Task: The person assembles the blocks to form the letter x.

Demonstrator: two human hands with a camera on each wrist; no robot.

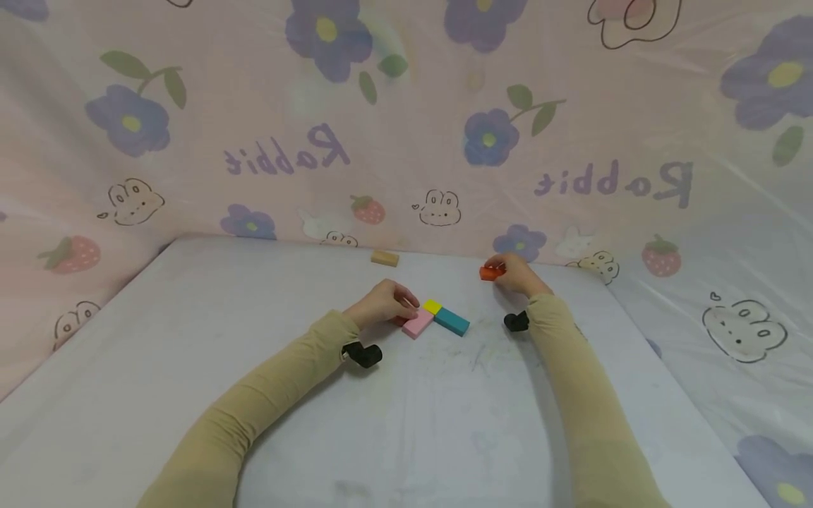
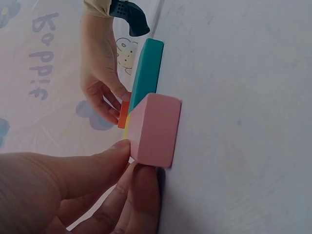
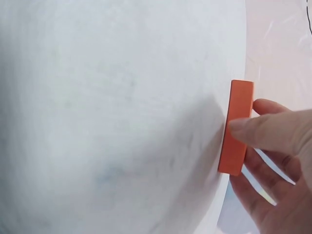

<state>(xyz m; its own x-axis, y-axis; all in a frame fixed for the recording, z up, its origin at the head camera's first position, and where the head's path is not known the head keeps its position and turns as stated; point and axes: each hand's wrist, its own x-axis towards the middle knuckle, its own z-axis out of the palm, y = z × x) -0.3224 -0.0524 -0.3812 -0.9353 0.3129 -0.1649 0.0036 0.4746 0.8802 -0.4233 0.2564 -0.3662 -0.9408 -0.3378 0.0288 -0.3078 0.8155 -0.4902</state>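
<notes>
Near the middle of the table, a pink block (image 1: 417, 325), a small yellow block (image 1: 432, 306) and a teal block (image 1: 454, 322) meet in an angled shape. My left hand (image 1: 384, 303) is at the pink block's left side. In the left wrist view its thumb and curled fingers pinch the edge of that pink block (image 2: 158, 129). Farther back and to the right, my right hand (image 1: 513, 274) grips an orange block (image 1: 488, 274). The right wrist view shows the thumb across the orange block's face (image 3: 238, 100) and fingers behind it, close over the table.
A plain wooden block (image 1: 384, 258) lies at the back of the white table (image 1: 317, 437), near the patterned curtain (image 1: 394, 155). Black camera mounts (image 1: 363, 355) hang from both wrists. The curtain closes off the back and sides.
</notes>
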